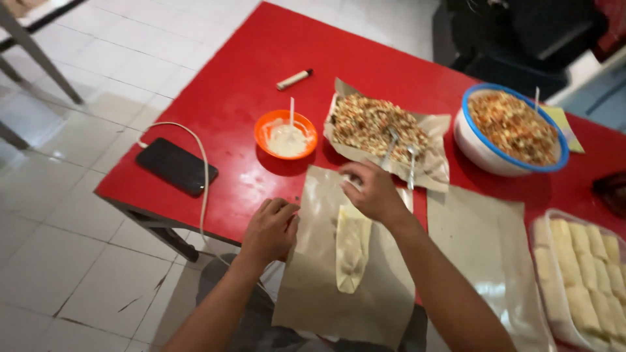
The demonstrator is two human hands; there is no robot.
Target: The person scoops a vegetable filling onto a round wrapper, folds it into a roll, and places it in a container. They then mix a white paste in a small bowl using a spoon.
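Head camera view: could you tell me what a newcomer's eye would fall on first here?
Probably the bright red table, and at its near edge the pale folded wrapper lying on brown paper. The right hand pinches the wrapper's top end while the left hand rests on the paper's left edge. Behind them sit an orange bowl of white paste and a blue-rimmed bowl of chopped filling.

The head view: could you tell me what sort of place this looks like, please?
Probably a home or small food-making spot: a red table on white floor tiles, a bowl of filling, a tray of finished rolls, and hands folding a dough roll.
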